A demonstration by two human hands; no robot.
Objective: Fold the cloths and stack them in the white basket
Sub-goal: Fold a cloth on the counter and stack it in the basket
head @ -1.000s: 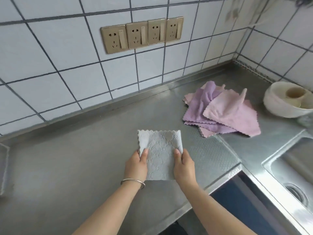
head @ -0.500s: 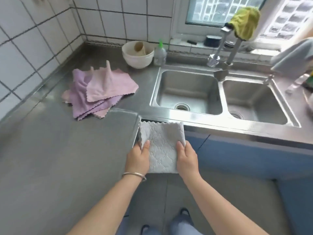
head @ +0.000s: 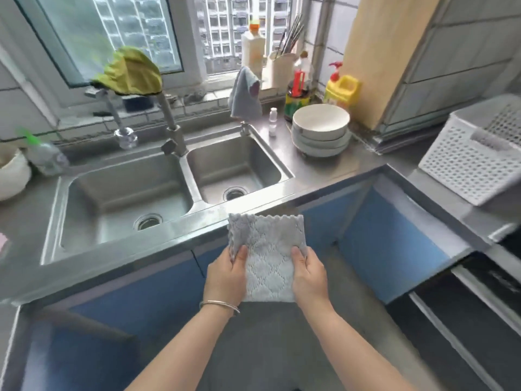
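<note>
Grey cloth (head: 267, 258): folded, held in the air in front of the sink (head: 169, 193) edge; left hand (head: 227, 277) and right hand (head: 308, 276) each grip one side. White basket (head: 462, 165): on the counter, far right of the sink.

White basket (head: 465, 162) cut off at right edge; bowl (head: 11, 176) cropped at left; basket contents unclear.

Double sink (head: 158, 193); stacked bowls (head: 320, 131) beside; yellow rag (head: 131, 70) over faucet.
</note>
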